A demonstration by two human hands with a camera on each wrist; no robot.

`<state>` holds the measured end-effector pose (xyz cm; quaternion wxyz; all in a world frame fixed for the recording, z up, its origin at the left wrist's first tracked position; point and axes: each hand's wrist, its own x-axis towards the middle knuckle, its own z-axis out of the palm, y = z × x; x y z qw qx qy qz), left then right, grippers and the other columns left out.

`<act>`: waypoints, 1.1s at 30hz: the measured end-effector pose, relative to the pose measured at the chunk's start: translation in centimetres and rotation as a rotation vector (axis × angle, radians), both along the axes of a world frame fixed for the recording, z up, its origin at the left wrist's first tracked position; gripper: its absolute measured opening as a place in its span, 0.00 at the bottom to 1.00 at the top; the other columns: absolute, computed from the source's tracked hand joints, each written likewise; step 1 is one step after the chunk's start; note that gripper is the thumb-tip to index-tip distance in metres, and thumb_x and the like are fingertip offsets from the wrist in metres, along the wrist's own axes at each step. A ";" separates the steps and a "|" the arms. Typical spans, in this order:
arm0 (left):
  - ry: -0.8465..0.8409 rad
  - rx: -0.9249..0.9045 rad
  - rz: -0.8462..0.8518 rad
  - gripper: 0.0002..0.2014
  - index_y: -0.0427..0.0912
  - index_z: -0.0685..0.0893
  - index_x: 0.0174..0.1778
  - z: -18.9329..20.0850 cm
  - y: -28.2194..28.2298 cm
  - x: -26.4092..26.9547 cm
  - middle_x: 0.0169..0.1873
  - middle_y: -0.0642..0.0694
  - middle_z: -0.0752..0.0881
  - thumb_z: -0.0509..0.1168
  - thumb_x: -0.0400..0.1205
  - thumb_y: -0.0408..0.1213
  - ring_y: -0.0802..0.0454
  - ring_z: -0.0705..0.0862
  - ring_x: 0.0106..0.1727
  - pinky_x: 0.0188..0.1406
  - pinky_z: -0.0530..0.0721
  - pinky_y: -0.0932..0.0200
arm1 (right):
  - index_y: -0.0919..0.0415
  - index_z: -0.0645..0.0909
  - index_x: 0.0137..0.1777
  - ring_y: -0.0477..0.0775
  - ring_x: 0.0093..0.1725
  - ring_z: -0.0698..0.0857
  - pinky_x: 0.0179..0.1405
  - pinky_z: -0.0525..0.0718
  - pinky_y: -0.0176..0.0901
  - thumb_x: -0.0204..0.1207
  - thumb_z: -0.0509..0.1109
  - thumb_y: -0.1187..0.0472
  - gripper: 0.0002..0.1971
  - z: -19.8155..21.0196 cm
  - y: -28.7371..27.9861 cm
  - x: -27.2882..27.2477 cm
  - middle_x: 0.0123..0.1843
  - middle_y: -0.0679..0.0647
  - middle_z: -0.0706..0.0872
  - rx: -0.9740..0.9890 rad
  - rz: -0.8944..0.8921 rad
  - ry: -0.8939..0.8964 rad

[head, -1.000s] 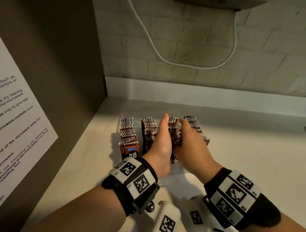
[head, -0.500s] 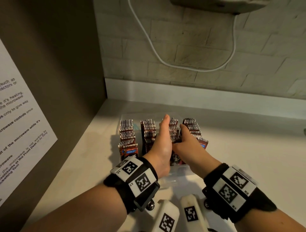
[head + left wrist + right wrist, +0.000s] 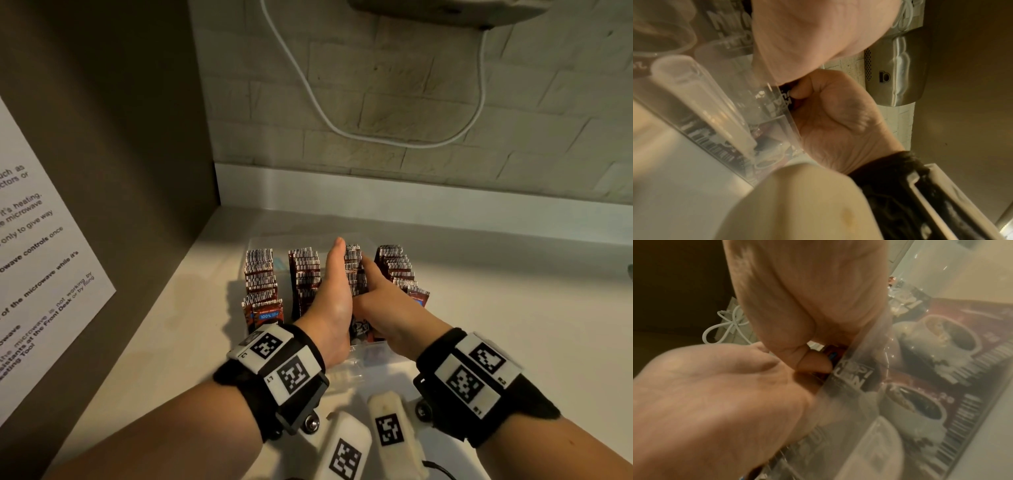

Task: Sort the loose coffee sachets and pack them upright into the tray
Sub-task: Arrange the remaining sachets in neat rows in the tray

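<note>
A clear plastic tray (image 3: 363, 359) on the white counter holds four rows of brown coffee sachets standing upright. My left hand (image 3: 337, 274) is flat and straight-fingered, set edge-down between the second row (image 3: 303, 274) and the third row (image 3: 352, 267), and presses the third row's left side. My right hand (image 3: 371, 284) is on that row's right side with curled fingers, gripping its front sachets (image 3: 359, 330). The left wrist view shows the right hand's thumb (image 3: 799, 95) pinching a sachet at the tray wall (image 3: 789, 123). The first row (image 3: 260, 284) and fourth row (image 3: 397, 270) stand untouched.
A dark grey panel with a paper notice (image 3: 44, 274) closes off the left side. A brick wall with a looping white cable (image 3: 342, 132) stands behind the tray, under a metal appliance (image 3: 896, 73). Bare white counter (image 3: 513, 308) stretches to the right.
My right hand has slid down and toward the near end of the third row. My left hand stays flat against the same row.
</note>
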<state>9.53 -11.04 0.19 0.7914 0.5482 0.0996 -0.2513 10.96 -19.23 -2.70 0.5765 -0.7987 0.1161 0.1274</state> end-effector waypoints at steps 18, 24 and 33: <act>-0.016 0.020 0.037 0.32 0.53 0.69 0.79 -1.1 0.2 0.6 0.77 0.53 0.72 0.46 0.83 0.67 0.52 0.69 0.78 0.68 0.68 0.57 | 0.56 0.56 0.78 0.63 0.53 0.86 0.55 0.86 0.67 0.71 0.65 0.67 0.35 1.8 0.7 -0.6 0.56 0.62 0.82 -0.041 -0.096 0.142; 0.019 -0.017 0.016 0.25 0.56 0.82 0.33 -1.6 -0.1 0.9 0.33 0.53 0.88 0.50 0.81 0.68 0.55 0.85 0.43 0.45 0.81 0.53 | 0.53 0.72 0.69 0.58 0.57 0.84 0.46 0.84 0.49 0.81 0.56 0.41 0.23 2.2 0.4 -0.3 0.64 0.61 0.82 0.156 -0.156 0.172; 0.003 -0.056 -0.041 0.26 0.53 0.85 0.52 -1.7 -0.1 1.0 0.49 0.49 0.88 0.49 0.82 0.67 0.55 0.84 0.49 0.56 0.79 0.53 | 0.53 0.67 0.79 0.59 0.72 0.77 0.70 0.76 0.62 0.66 0.59 0.25 0.46 2.0 0.7 0.0 0.76 0.58 0.75 0.199 -0.196 0.117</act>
